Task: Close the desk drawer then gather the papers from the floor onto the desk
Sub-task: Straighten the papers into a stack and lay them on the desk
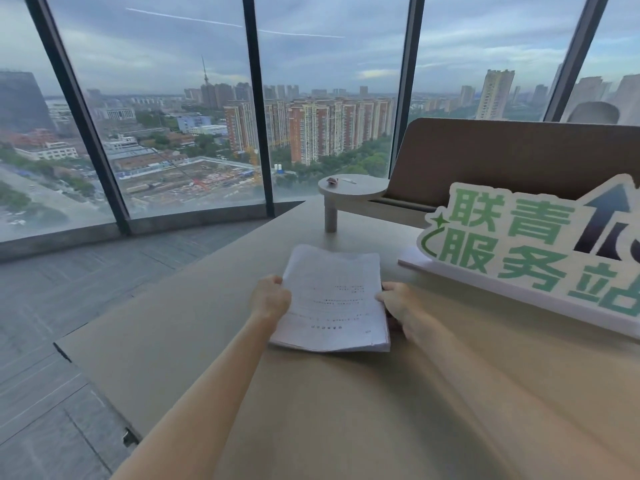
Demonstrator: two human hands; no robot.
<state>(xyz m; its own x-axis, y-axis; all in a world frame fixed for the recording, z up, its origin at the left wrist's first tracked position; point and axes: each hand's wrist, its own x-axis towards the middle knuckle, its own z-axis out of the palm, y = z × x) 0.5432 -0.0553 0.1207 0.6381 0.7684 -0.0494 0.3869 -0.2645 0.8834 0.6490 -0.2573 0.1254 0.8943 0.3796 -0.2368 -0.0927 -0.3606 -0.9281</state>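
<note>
Resting flat on smooth beige desk (194,341): rectangular printed papers (332,299), left hand (272,299) and right hand (398,303) grip clamping edges.

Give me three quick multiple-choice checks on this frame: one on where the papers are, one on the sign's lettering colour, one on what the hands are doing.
1. Where is the stack of papers?
A. On the floor by the window
B. On the desk, left of the sign
C. On the small round shelf

2. What colour is the sign's large lettering?
A. Green
B. Red
C. Yellow

3. What are the hands doing?
A. Both hang clear of the papers
B. Only the right hand touches them
C. The left hand and the right hand each grip a side edge of the stack

Answers:
1. B, since the stack lies flat on the tan desktop beside the sign's white base.
2. A, as the big characters are green on white.
3. C, with fingers of each hand curled on the stack's opposite edges.
</note>
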